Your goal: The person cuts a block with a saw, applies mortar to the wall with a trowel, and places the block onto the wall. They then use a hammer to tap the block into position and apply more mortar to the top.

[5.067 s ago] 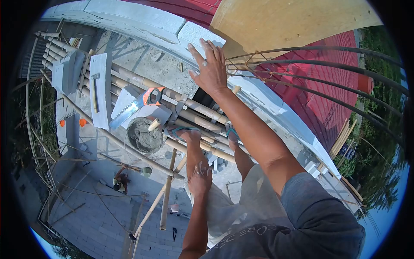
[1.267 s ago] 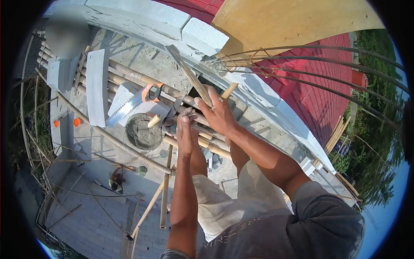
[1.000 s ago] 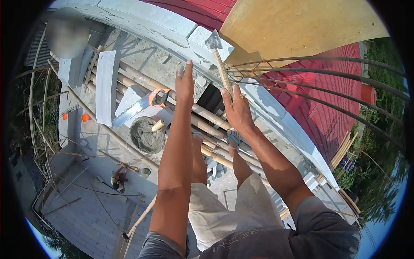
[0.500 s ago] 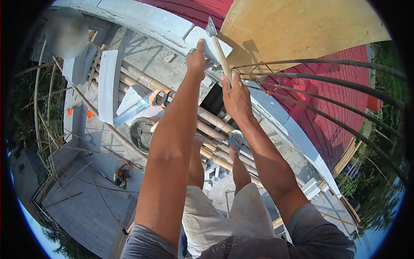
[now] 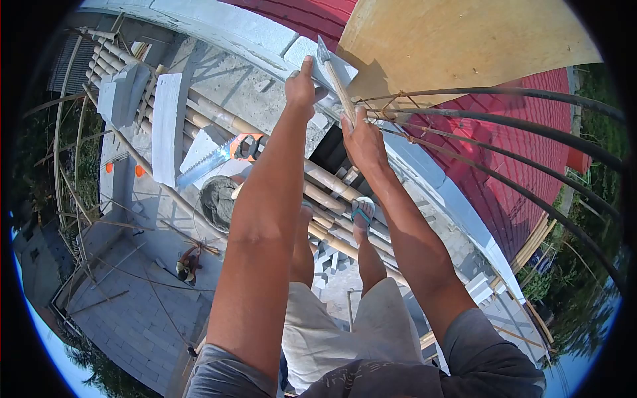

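My right hand (image 5: 365,146) is closed around the wooden handle of a hammer-like tool (image 5: 338,83). Its narrow, pointed grey metal head is up, over a white lightweight concrete block (image 5: 306,52) at the end of a row on the curved wall. At that block's near edge is my left hand (image 5: 300,89), its thumb pointing up along the block and its fingers curled at the side, partly hidden. The block's far end lies close to a tan plywood sheet (image 5: 458,46).
Bent steel bars (image 5: 504,123) jut out right of my right hand, above red roofing (image 5: 491,159). Bamboo poles (image 5: 332,199) lie underfoot. Left are a handsaw (image 5: 215,162), a mortar bucket (image 5: 217,202) and white blocks (image 5: 167,126). Another person (image 5: 188,265) is far below.
The tool's head has turned slightly and shifted a little, with my right hand still around the handle. My left hand has moved slightly up and left at the block.
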Tool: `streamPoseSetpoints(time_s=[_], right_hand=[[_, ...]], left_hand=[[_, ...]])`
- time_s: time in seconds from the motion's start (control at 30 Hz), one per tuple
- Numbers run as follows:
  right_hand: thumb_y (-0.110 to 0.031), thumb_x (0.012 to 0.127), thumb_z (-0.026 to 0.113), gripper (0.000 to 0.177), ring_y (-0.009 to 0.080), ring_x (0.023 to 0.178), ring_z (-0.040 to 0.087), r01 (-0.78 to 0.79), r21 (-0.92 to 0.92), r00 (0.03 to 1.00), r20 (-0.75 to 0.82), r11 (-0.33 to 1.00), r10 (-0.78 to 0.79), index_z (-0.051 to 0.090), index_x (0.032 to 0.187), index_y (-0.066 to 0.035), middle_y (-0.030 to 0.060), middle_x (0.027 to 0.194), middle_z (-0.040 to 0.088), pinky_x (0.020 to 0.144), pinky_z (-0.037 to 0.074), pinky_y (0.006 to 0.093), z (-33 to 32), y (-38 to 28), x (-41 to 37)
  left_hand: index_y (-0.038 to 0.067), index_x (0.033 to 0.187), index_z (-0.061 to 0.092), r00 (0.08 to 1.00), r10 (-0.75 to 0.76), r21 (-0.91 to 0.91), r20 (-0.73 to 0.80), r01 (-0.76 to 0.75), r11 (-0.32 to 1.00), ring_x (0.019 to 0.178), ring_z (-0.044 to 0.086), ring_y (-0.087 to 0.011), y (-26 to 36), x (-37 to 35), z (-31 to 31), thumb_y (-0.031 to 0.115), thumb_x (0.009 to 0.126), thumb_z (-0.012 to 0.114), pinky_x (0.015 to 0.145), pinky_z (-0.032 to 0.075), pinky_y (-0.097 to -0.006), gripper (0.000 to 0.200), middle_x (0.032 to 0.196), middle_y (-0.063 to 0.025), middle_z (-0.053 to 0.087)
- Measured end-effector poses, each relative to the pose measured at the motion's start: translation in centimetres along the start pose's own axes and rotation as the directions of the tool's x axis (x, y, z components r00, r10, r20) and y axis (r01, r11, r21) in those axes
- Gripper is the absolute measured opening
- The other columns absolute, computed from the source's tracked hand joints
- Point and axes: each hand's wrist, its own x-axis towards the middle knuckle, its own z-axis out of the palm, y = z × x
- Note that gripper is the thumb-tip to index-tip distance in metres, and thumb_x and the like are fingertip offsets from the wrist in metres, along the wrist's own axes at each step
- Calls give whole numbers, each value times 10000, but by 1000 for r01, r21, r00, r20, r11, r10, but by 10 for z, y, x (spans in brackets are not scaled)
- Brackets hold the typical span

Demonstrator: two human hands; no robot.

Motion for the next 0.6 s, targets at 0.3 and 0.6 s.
streamPoseSetpoints(time_s=[0.3,0.6], right_hand=[[-338,1004,508,396,536,809,632,-33,4,999,25,999,33,457,1148,27,353,809,641,680,520,574,6,5,-4],[-346,999,509,388,522,840,642,-57,6,998,27,998,57,483,1106,26,345,851,652,734,533,549,11,15,-5]], left_hand=[[-62,1180,579,999,-42,12,-24,43,999,950,652,-305,1,-4,2,503,921,629,778,613,-406,623,1158,-181,581],[-75,1212,537,999,-21,-37,43,23,999,979,645,-304,7,-4,3,446,927,653,793,616,-482,605,1226,-181,525]])
